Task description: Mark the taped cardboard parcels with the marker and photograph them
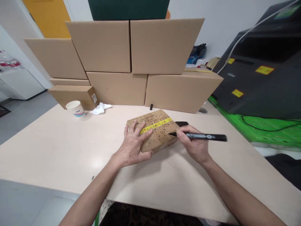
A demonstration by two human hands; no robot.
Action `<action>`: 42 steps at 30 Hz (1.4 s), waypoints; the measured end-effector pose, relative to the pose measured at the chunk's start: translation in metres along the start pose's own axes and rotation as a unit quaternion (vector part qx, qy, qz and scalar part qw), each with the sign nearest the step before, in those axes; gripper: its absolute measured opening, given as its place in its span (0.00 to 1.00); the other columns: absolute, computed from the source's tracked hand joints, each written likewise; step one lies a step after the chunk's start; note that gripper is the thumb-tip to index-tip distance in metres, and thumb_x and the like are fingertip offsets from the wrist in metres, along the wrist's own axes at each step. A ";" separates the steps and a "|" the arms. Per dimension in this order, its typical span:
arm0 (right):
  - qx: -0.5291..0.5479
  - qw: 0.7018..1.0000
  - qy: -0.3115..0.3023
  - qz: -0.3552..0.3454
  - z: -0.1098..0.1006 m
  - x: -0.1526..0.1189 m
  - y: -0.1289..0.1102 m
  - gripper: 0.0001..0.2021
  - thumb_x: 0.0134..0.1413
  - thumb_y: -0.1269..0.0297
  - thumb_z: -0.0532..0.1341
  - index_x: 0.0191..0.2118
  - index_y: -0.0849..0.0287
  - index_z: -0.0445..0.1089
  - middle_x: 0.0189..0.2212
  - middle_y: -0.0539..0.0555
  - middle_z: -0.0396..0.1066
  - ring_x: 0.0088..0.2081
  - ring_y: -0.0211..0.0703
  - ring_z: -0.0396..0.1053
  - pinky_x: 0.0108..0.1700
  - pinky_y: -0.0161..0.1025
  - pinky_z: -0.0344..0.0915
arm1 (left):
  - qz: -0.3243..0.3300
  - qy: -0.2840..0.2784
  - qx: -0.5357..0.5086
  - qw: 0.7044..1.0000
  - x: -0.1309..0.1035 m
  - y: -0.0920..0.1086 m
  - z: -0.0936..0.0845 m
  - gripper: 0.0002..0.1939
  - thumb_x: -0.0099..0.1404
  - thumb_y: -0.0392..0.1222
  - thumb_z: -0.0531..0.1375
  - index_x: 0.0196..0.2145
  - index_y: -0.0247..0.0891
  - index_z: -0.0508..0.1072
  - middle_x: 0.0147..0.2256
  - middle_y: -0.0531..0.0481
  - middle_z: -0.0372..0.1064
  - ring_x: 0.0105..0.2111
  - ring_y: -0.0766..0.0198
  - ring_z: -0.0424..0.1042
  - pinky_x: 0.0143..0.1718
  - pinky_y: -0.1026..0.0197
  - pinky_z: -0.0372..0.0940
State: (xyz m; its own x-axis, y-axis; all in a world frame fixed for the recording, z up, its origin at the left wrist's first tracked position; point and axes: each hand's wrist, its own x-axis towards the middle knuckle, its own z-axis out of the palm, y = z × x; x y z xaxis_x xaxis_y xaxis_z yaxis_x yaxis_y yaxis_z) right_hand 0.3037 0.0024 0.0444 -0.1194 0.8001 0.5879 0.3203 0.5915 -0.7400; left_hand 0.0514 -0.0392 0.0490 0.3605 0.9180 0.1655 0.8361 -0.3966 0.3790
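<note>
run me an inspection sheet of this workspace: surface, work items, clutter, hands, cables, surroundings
Surface: pale table, small dark mark by its near edge.
Work items: small box with yellow tape and many dark marks on top; black marker, tip at the box top.
Clutter: upright paper cup, crumpled white tissue, small black cylinder.
Hands: left hand spread on the box; right hand grips the marker.
Cables: white cable across the dark machine; dark cable on the green surface.
Surroundings: stacked brown cartons behind; dark machine at right.
</note>
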 end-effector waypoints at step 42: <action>-0.264 0.877 -0.081 0.393 -0.055 0.011 0.106 0.60 0.31 0.47 0.77 0.70 0.65 0.54 0.49 0.71 0.77 0.49 0.68 0.77 0.45 0.54 0.73 | 0.290 0.269 0.030 0.918 -0.023 0.047 0.035 0.32 0.69 0.39 0.60 0.69 0.38 0.59 0.69 0.32 0.57 0.74 0.41 0.44 0.71 0.32 0.40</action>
State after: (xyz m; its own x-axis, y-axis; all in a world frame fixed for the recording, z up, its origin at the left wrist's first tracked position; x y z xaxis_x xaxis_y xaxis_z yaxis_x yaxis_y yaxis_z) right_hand 0.3879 0.0683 -0.0092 0.2155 0.9689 -0.1215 0.7490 -0.2438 -0.6161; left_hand 0.0977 -0.0787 0.0310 0.5095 0.4116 0.7556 0.5951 -0.8028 0.0360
